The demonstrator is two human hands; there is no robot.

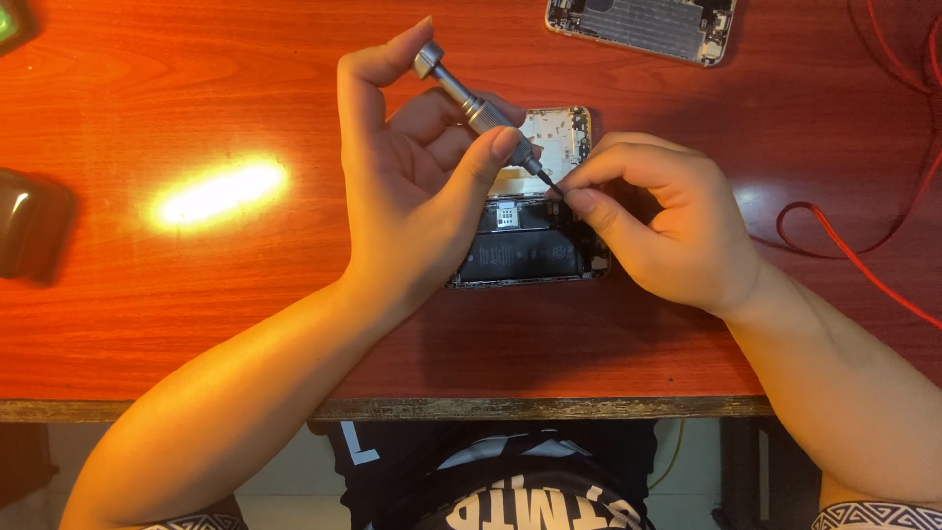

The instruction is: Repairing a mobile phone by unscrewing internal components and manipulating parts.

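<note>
Holding the screwdriver [476, 106] in my left hand [412, 186], tip at the opened phone [530, 231] mid-desk [196, 314]; right hand [667, 226] pinches at the tip.

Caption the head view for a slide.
Left hand holds screwdriver over opened phone; right hand pinches its tip.

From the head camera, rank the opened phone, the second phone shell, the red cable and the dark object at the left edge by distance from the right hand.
1. Opened phone: touching the right hand, on its left.
2. Red cable: just right of the hand.
3. Second phone shell: at the table's far edge, above the hand.
4. Dark object: far left edge.
</note>
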